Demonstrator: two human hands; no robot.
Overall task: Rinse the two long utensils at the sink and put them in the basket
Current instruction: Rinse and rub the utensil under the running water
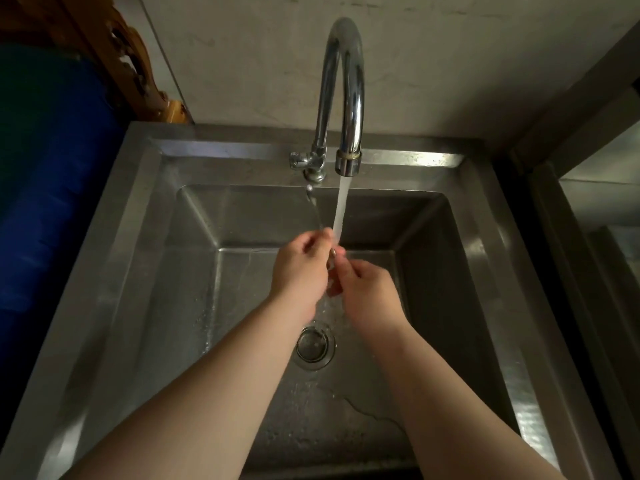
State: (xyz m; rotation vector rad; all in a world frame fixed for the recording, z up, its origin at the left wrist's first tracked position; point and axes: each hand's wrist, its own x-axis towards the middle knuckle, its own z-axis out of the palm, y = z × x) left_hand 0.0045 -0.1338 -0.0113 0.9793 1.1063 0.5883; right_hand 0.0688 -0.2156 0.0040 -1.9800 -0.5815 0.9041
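Dim, warm-grey light overall. Glare streaks on the faucet and sink rim; left side nearly black. Wide-angle bending at edges (corners worst), slight softness throughout.

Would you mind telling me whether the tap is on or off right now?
On. A steady stream of water runs from the tap spout onto both hands and down toward the drain.

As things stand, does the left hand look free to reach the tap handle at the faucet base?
Probably not right away. The left hand grips a thin utensil under the running water. The path up to the tap handle looks unobstructed, but its fingers are occupied; the right hand is busy too.
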